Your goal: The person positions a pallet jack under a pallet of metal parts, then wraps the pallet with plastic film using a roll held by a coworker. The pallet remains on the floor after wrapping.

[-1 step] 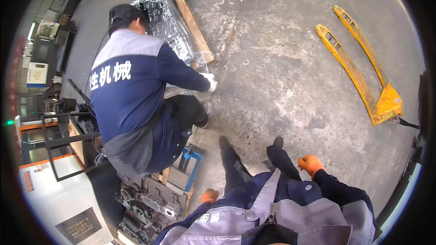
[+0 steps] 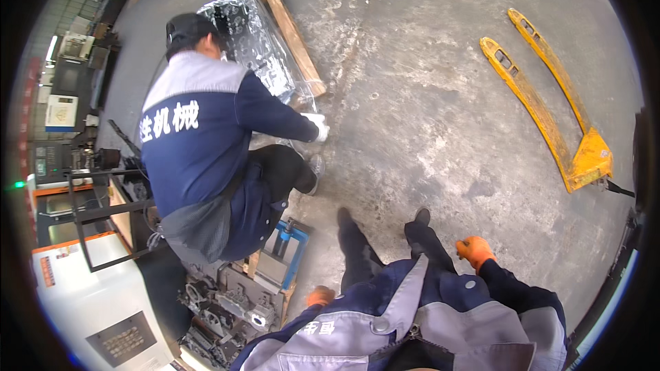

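My right hand, in an orange work glove, hangs beside my right leg above the concrete floor. Its fingers are curled in, and nothing shows in them. On the other side my left hand, gloved in orange too, is partly covered by my sleeve. Its fingers look curled, with no object visible, near a blue and grey machine vise. A crouching co-worker in a navy and grey jacket reaches a white-gloved hand to the edge of clear plastic film, which wraps a dark metal piece.
A wooden beam runs along the wrapped piece. To the right, yellow pallet jack forks rest on the concrete floor. Metal machine parts, a black frame and a white machine cabinet stand at left.
The whole view has shifted very slightly. The co-worker's head and arm have moved a little; my hands hang almost as before.
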